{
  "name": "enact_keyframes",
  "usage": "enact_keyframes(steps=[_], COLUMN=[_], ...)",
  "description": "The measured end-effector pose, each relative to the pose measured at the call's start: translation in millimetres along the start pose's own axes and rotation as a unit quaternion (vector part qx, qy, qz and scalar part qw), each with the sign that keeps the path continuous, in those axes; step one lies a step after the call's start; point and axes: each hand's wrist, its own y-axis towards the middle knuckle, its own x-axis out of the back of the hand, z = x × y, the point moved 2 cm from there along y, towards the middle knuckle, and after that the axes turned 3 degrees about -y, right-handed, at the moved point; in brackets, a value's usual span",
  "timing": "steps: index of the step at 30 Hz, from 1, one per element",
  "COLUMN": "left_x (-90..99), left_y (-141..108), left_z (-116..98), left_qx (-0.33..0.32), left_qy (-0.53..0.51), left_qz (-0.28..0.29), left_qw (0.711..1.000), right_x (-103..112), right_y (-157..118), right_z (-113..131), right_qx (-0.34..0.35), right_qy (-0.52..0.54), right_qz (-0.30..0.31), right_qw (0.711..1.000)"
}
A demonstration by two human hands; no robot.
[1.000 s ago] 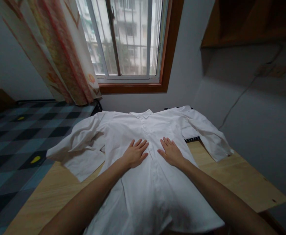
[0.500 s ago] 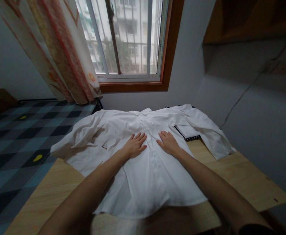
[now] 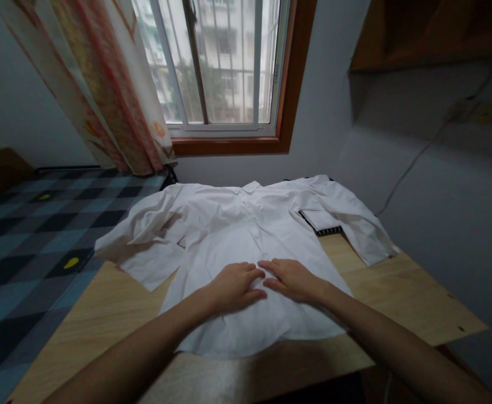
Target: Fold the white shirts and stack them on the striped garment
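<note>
A white button-up shirt [image 3: 229, 224] lies spread front side up on a wooden board [image 3: 401, 297], its collar at the far side and its sleeves out to left and right. On its lower middle rests my left hand [image 3: 236, 287], fingers pointing right and thumb held apart. Facing it across the button strip is my right hand [image 3: 292, 279], also resting on the cloth with thumb and fingers apart. The fingertips of both hands nearly meet. Some light creases show in the fabric, and part of the lower strip is hidden under my hands.
A bed with a checked cover [image 3: 22, 241] stands to the left, partly under the left sleeve. Behind are a curtain [image 3: 123, 112] and a barred window [image 3: 224, 73]. A black-edged item [image 3: 323, 221] shows beside the right sleeve; a wooden shelf [image 3: 414, 56] hangs upper right.
Both hands have slid down the shirt toward me and turned inward, closer together. The left sleeve has shifted slightly right, and the cloth of the chest lies smoother.
</note>
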Motion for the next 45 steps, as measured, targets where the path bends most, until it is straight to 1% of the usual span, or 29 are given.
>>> enact_keyframes(steps=[2,4,6,8,11,14,18,21,23,26,29,33,35,36,37,38,39,40,41,42,43,44,45], left_x=[-9.3,-16.5,-20.0,-19.1,-13.0,-10.1,-18.1,-26.0,-29.0,-31.7,-37.6,-47.4,-46.3,-43.0,-38.2,-31.9,-24.9,-17.8,-11.4,-6.2,-2.7,-1.2,-1.5], left_y=[-6.2,-10.0,-13.4,-18.0,-27.7,-37.1,-39.6,-36.0,-34.6,-34.5,-33.8,-31.2,-31.1,-31.6,-32.6,-33.8,-35.3,-36.7,-37.9,-38.5,-38.5,-37.9,-36.9], left_z=[-3.8,-2.5,0.4,1.7,-4.5,-22.5,-47.3,-52.3,-50.6,-48.0,-50.6,-55.5,-52.7,-49.3,-44.7,-39.3,-34.0,-29.6,-26.9,-26.3,-27.7,-31.0,-35.4], left_qx=[-0.005,-0.007,-0.015,-0.026,-0.028,-0.027,-0.032,-0.038,-0.042,-0.034,-0.023,-0.027,-0.024,-0.014,0.004,0.029,0.053,0.07,0.075,0.067,0.049,0.021,-0.012], left_qy=[-0.006,0.005,0.01,-0.002,-0.023,-0.016,0.037,0.055,0.04,0.011,0.034,0.04,-0.001,-0.043,-0.097,-0.16,-0.221,-0.274,-0.311,-0.332,-0.338,-0.33,-0.313], left_qz=[0.016,0.016,0.014,0.012,0.006,0.021,0.066,0.078,0.077,0.075,0.075,0.065,0.048,0.035,0.017,-0.007,-0.037,-0.068,-0.095,-0.114,-0.121,-0.113,-0.093], left_qw=[1.0,1.0,1.0,1.0,0.999,0.999,0.997,0.995,0.995,0.997,0.996,0.997,0.999,0.998,0.995,0.987,0.973,0.957,0.943,0.934,0.932,0.937,0.945], right_x=[0.3,1.9,3.9,6.3,10.3,11.2,4.3,-5.5,-12.4,-21.2,-27.4,-31.7,-30.4,-28.0,-24.2,-18.9,-12.3,-4.4,3.9,12.1,19.6,25.8,30.4], right_y=[2.7,8.8,14.2,15.5,5.8,-17.9,-58.9,-83.4,-93.5,-99.2,-97.5,-90.4,-87.6,-87.0,-87.0,-87.6,-89.1,-91.3,-94.3,-97.8,-101.3,-104.0,-105.7], right_z=[-3.6,-10.1,-15.1,-15.3,-5.3,10.8,25.9,30.3,32.1,34.7,36.2,37.7,38.3,38.2,37.4,35.8,33.2,29.8,26.1,22.6,20.0,18.7,18.7], right_qx=[-0.028,-0.069,-0.1,-0.106,-0.08,-0.046,-0.019,-0.012,-0.006,0.024,0.052,0.087,0.102,0.105,0.1,0.081,0.047,0.001,-0.053,-0.104,-0.143,-0.164,-0.166], right_qy=[0.003,0.002,-0.008,-0.032,-0.067,-0.053,0.006,0.031,0.028,-0.002,-0.059,-0.116,-0.127,-0.123,-0.107,-0.078,-0.039,0.006,0.05,0.087,0.113,0.13,0.141], right_qz=[-0.003,-0.012,-0.01,0.0,0.003,0.004,-0.013,-0.045,-0.07,-0.121,-0.168,-0.2,-0.217,-0.227,-0.239,-0.254,-0.274,-0.302,-0.337,-0.376,-0.414,-0.444,-0.461], right_qw=[1.0,0.998,0.995,0.994,0.995,0.998,1.0,0.998,0.997,0.992,0.983,0.969,0.962,0.96,0.96,0.961,0.96,0.953,0.939,0.917,0.892,0.871,0.861])
